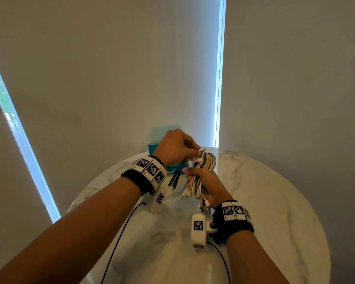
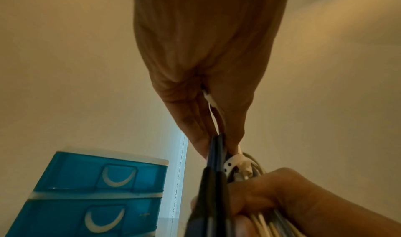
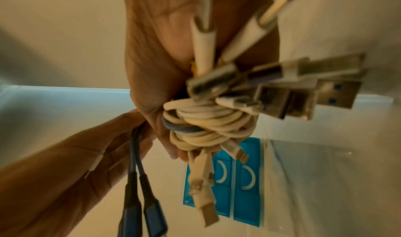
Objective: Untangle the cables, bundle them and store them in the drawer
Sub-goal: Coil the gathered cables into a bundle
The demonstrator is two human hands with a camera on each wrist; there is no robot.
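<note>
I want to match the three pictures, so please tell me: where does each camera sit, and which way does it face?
Head: on the head, facing forward and down at the round white marble table; both forearms, left hand, right hand.
Left wrist: looks along the left hand's fingers pinching the dark blue cable.
Right wrist: looks along the right hand gripping the coiled bundle of white cables.
Both wrist views share the translucent blue plastic drawer unit.

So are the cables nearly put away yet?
Partly. The cables are already coiled into one bunch in the right hand. The left hand is pinching a white strap at the bunch's top. The blue drawers look closed, so storing is left.
</note>
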